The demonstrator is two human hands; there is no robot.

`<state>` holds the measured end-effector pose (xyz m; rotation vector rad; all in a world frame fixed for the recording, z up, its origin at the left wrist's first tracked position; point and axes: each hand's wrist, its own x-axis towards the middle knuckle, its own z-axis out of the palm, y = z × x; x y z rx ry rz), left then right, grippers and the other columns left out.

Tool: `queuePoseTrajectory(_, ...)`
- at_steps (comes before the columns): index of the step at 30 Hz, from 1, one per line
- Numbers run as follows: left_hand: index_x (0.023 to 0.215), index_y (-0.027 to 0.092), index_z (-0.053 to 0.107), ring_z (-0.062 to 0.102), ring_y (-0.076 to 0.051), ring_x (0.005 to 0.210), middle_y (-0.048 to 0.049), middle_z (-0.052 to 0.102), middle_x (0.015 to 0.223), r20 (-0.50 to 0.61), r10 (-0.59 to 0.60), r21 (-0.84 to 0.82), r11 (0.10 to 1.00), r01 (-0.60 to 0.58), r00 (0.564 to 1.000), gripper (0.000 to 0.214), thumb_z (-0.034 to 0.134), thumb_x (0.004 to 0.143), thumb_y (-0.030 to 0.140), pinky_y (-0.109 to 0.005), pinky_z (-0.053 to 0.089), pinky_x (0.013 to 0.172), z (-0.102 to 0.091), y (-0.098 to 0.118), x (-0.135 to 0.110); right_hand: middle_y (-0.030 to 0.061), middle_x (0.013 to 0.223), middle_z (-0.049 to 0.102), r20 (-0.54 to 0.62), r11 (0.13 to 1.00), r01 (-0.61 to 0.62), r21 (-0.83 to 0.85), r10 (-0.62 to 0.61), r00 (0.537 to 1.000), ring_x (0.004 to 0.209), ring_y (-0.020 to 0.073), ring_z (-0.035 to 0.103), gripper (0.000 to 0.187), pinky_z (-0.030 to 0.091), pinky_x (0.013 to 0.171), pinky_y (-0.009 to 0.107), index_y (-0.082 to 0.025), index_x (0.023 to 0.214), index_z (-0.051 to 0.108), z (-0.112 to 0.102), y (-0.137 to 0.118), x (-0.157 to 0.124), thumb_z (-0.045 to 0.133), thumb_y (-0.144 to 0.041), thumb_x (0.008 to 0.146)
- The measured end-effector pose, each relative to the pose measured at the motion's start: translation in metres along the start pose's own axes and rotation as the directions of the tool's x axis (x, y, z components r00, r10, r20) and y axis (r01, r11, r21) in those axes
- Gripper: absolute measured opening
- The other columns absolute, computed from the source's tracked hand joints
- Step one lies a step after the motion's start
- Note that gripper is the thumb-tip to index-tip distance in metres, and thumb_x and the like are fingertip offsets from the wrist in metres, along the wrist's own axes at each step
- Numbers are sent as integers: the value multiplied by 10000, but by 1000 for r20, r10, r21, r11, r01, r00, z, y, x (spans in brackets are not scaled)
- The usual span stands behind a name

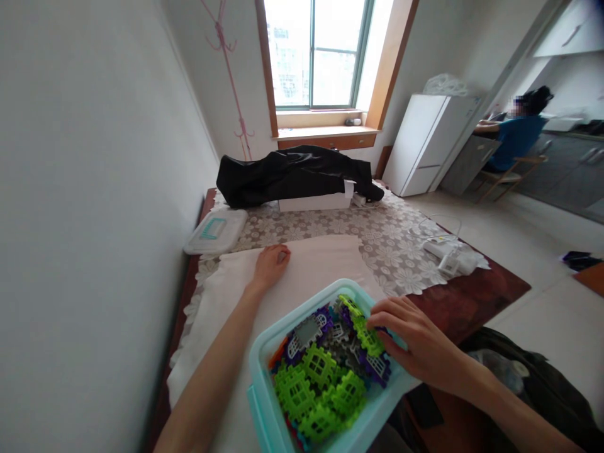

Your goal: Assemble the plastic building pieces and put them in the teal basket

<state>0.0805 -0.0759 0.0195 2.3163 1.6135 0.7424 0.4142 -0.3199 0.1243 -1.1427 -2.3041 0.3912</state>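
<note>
A pale turquoise plastic box (264, 365) stands tilted close to me, filled with notched toy building blocks. Light green window blocks (298, 391) lie toward its near side; purple and grey ones (306, 333) lie behind them. My right hand (415, 336) reaches over the right rim, its fingers and thumb closed at the edge of a green block (364, 327). Farther forward, my left hand (272, 265) rests on a white cloth (325, 258), fingers curled in. Whatever is inside that curl, if anything, is hidden.
A white lid (217, 231) with a turquoise handle lies at the table's left edge by the wall. Black fabric (292, 173) covers things at the back. White cables and adapters (450, 257) lie to the right. A person in blue (516, 141) sits beyond the fridge (425, 141).
</note>
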Motion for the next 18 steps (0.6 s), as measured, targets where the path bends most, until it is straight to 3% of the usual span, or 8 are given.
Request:
queuePoseTrajectory(2,1070,222,759,670,-287,1231,-80,750,1301,-3,1,5,1000,-1,1000,231,573,938,256,-436,483,1150,0,0,0,71,1116,696,-175,986,-35,160,63,983,1033,206,652,182,522,920,346,-240,1117,708,0,9,-15,597,-161,997)
queuePoseTrajectory(4,1074,224,757,671,-289,1231,-79,750,1300,-5,8,7,1000,-8,1000,234,570,940,263,-437,486,1146,1,-1,0,64,1062,697,-432,944,-110,310,243,868,981,209,666,113,543,835,331,-241,1054,724,3,22,-34,656,-207,972)
queuePoseTrajectory(7,1079,226,757,666,-292,1238,-77,750,1302,-3,10,12,1000,-9,1000,238,572,933,259,-440,486,1148,2,-3,1,12,863,658,-756,833,-118,541,543,366,741,171,594,114,475,656,301,-243,946,711,15,48,-72,779,-254,855)
queuePoseTrajectory(10,1076,231,756,656,-293,1255,-71,749,1309,-4,2,12,1000,-2,1000,238,568,935,269,-444,477,1159,4,-4,2,-60,578,471,-760,766,-69,639,643,95,523,152,415,169,376,548,307,-251,918,689,36,77,-121,785,-285,783)
queuePoseTrajectory(12,1071,232,755,652,-296,1259,-68,747,1312,-6,6,8,1000,-6,1000,239,561,941,282,-454,471,1165,5,-5,3,-37,607,515,-791,752,-287,594,611,-33,517,166,447,215,409,563,345,-244,921,688,56,96,-163,778,-368,770)
queuePoseTrajectory(14,1065,229,756,653,-299,1254,-68,746,1311,-4,12,5,1000,-12,1000,241,557,943,286,-465,471,1166,5,-5,3,74,803,691,-785,634,-623,458,618,52,676,267,638,306,524,679,447,-228,911,711,80,115,-207,742,-484,747)
queuePoseTrajectory(16,1062,227,757,655,-301,1251,-72,747,1307,-5,11,5,1000,-11,1000,239,560,940,283,-467,475,1163,4,-4,3,128,837,737,-667,527,-756,387,727,166,751,373,708,380,563,741,551,-243,857,708,106,132,-242,673,-603,742)
queuePoseTrajectory(18,1061,227,759,659,-299,1249,-76,747,1303,-10,9,6,1000,-9,1000,235,567,936,280,-463,480,1159,3,-3,1,128,805,740,-559,449,-812,372,807,190,774,442,730,441,574,703,603,-281,829,703,130,141,-258,597,-701,746)
